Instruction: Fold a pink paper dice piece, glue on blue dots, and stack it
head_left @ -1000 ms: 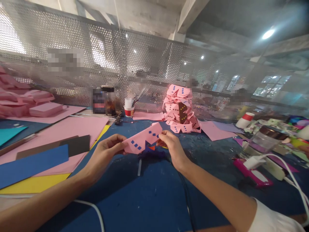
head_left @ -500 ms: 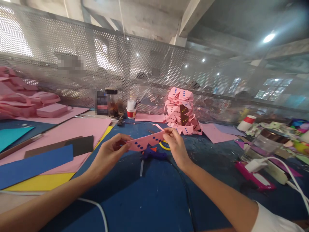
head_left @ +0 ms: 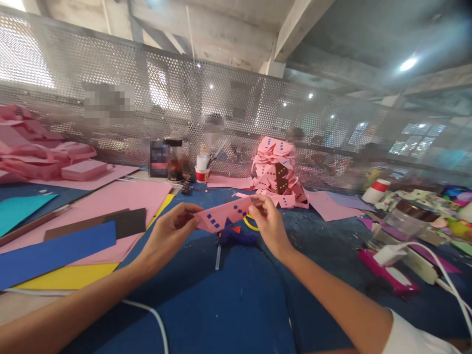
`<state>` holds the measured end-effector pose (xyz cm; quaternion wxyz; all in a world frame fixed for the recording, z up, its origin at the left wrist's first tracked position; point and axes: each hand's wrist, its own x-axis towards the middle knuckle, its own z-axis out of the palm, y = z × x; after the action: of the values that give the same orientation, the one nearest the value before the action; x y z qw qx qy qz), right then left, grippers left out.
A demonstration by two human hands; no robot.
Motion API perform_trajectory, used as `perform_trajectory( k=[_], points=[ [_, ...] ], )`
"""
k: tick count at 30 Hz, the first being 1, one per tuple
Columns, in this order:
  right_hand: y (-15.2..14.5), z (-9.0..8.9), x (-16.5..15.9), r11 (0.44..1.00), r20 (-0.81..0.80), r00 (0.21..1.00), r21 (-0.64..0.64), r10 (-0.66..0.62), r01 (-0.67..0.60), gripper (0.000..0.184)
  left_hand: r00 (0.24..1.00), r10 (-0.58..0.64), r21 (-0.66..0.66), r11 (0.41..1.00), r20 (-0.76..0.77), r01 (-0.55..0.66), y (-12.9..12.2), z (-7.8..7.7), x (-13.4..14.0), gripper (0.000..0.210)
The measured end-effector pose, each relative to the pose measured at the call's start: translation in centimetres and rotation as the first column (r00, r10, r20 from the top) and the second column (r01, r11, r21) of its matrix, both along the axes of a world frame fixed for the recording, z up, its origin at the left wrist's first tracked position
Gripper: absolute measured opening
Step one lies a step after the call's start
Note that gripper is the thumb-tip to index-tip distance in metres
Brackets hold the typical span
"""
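Observation:
Between my two hands a pink foam-like strip [head_left: 216, 216] with small blue squares and a V-shaped notch is held above the table. My left hand [head_left: 175, 228] pinches its left end between thumb and fingers. At the other end, my right hand [head_left: 268, 223] grips the strip the same way. Just below and behind it lies a dark blue glue gun [head_left: 238, 237], partly covered by the strip, with a clear glue stick [head_left: 218, 257] near it. Yellow scissor-like handles [head_left: 251, 223] show partly behind my right hand.
A tall pile of pink notched pieces [head_left: 275, 167] stands at the back. Pink sheets [head_left: 147, 196], a blue strip [head_left: 73, 250] and dark strips lie left. On the right are a clear jar [head_left: 400, 223], a magenta power bank-like object [head_left: 387, 273] and white cables. A perforated metal screen [head_left: 236, 108] rises behind.
The pink strip has tilted so that more of its patterned face and its notch show. Both hands keep their hold, and the view has shifted slightly.

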<state>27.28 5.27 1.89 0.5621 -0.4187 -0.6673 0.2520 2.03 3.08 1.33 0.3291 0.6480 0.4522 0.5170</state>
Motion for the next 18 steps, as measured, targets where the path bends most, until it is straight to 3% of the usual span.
perform_trajectory(
  k=[3, 8, 13, 18],
  points=[
    [0.04, 0.22, 0.17, 0.997, 0.061, 0.998, 0.072, -0.011, 0.006, 0.032, 1.0, -0.012, -0.016, 1.0, 0.011, 0.013, -0.17, 0.33, 0.05, 0.029],
    [-0.09, 0.33, 0.2, 0.991, 0.198, 0.98, 0.134, -0.005, -0.022, 0.024, 1.0, -0.001, -0.008, 1.0, 0.001, 0.001, -0.33, 0.65, 0.13, 0.028],
    [0.12, 0.16, 0.2, 0.983, 0.232, 0.972, 0.18, -0.024, -0.018, 0.019, 0.999, -0.035, -0.005, 0.999, 0.029, 0.035, -0.42, 0.64, 0.02, 0.029],
    [0.59, 0.21, 0.52, 0.979, 0.218, 0.975, 0.206, -0.052, 0.006, 0.018, 0.996, -0.047, -0.029, 0.998, 0.078, 0.049, -0.53, 0.73, -0.1, 0.042]
  ],
)
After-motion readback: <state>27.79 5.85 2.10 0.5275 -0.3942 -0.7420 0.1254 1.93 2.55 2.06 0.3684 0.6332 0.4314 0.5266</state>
